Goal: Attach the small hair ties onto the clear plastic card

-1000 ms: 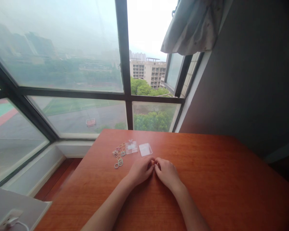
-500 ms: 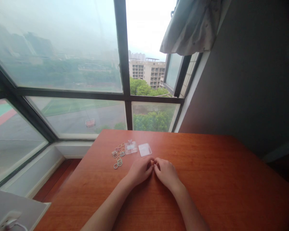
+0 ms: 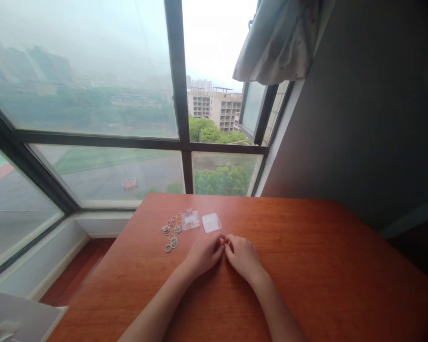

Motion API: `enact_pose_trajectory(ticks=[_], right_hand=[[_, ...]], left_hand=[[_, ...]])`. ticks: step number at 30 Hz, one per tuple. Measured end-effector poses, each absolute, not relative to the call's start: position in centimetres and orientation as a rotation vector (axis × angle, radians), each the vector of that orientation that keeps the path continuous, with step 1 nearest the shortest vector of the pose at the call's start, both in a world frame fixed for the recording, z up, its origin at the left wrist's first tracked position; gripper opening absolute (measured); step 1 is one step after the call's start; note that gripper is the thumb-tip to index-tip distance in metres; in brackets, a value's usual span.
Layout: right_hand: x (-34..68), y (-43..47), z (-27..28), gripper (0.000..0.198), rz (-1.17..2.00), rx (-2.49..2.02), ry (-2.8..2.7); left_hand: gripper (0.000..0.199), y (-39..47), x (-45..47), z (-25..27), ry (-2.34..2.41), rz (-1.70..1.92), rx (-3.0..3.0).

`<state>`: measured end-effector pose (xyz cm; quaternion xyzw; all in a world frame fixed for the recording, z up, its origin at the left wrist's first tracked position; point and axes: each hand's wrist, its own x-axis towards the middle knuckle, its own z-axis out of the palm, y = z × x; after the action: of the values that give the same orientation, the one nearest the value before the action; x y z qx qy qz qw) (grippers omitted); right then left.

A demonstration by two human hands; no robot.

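Note:
My left hand (image 3: 204, 254) and my right hand (image 3: 243, 256) meet fingertip to fingertip above the wooden table (image 3: 306, 266). Both are closed in a pinch; whatever lies between the fingers is too small or hidden to make out. Just beyond them lies a flat, whitish square lid (image 3: 211, 223). Left of it stands a small clear plastic box (image 3: 190, 220) with something pale inside. Several thin rings (image 3: 171, 242), pale green, beige and pinkish, are scattered on the tabletop to the left of the box.
Large framed windows (image 3: 110, 171) run behind the table's far edge. A light curtain (image 3: 276, 47) hangs at the upper right beside a dark wall (image 3: 360, 118). At the lower left is a white surface with a socket (image 3: 7, 330).
The whole view has shifted slightly, so the scene sits a little further left. My hands stay together in the same pinch; the rings and box look unmoved on the table.

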<state>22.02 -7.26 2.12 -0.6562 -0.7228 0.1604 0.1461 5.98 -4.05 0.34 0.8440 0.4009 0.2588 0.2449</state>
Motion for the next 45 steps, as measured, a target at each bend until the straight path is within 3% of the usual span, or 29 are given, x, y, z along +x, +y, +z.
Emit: enact_pose_trajectory(ticks=[45], right_hand=[[22.09,-7.27,2.23,0.02,0.476,-1.867,-2.1]], left_hand=[[0.02,-4.05,5.99,0.27,1.09,0.717,2.291]])
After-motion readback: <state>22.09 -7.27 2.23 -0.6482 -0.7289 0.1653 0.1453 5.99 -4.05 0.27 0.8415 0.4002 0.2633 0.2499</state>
